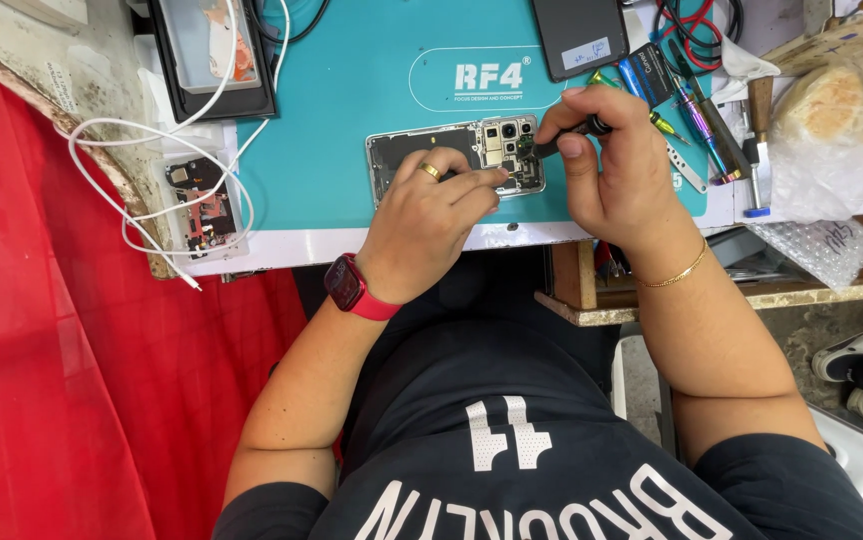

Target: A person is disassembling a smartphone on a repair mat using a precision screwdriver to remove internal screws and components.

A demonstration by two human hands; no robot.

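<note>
Opened phone flat on teal mat, at centre. Left hand at 6 o'clock of it, fingers curled, pressing its lower edge. Right hand at 3 o'clock, pinching black tool over camera module.

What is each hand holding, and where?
Right hand pinches a dark tool by its handle. Left hand presses on the opened phone.

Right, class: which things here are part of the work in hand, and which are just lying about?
In use:
opened phone
black tool in the right hand
left hand steadying the phone
teal work mat

Lying about:
white cable
small circuit board
dark phone
screwdrivers
bread in a plastic bag
</note>
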